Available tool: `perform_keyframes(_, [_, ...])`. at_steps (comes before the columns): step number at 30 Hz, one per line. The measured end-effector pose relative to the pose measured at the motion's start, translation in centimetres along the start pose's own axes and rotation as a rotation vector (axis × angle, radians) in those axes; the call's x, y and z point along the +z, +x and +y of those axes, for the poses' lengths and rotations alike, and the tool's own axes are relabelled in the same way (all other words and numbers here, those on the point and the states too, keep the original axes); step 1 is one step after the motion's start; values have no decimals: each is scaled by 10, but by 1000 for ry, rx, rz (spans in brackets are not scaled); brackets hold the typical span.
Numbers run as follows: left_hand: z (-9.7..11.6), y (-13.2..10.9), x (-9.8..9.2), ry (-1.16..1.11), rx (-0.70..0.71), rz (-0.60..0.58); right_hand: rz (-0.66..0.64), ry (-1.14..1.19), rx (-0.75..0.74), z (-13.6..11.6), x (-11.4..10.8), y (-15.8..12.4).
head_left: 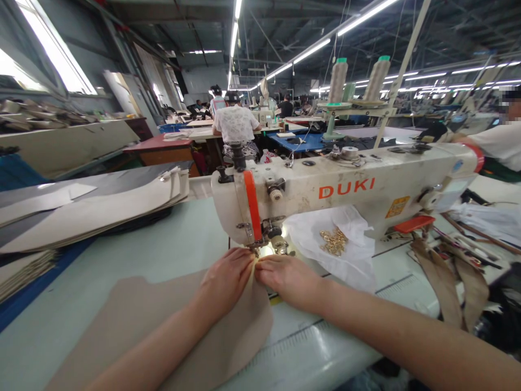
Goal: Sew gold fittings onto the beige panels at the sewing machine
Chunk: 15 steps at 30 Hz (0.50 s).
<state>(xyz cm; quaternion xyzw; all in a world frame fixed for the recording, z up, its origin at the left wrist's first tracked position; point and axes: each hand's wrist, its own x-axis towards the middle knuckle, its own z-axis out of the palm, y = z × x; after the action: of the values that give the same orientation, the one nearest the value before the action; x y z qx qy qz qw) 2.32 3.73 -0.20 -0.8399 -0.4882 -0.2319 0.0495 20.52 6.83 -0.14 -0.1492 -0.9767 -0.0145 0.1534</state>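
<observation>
My left hand (225,281) and my right hand (287,281) meet just in front of the presser foot (257,244) of a white DUKI industrial sewing machine (345,187). Between their fingertips they pinch a raised fold of a beige sheet material panel (122,309), which lies flat on the table under my left forearm. The needle area is partly hidden by the machine head and my fingers. Beyond my right hand, a white plastic bag (337,255) holds a small heap of gold metal chain or fittings (334,241).
Stacks of beige and dark panels (93,212) lie on the pale table (122,239) to the left. Thread cones (337,80) stand on a stand behind the machine. Beige straps (443,282) hang at the right, beside a co-worker (499,144). Another person (236,122) sits farther ahead.
</observation>
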Motion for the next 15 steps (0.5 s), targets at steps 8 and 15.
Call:
perform_keyframes(8, [0, 2, 2, 18, -21, 6, -4, 36, 3, 1, -3, 0])
perform_keyframes(15, [4, -14, -4, 6, -30, 46, -14, 3, -78, -4, -3, -3])
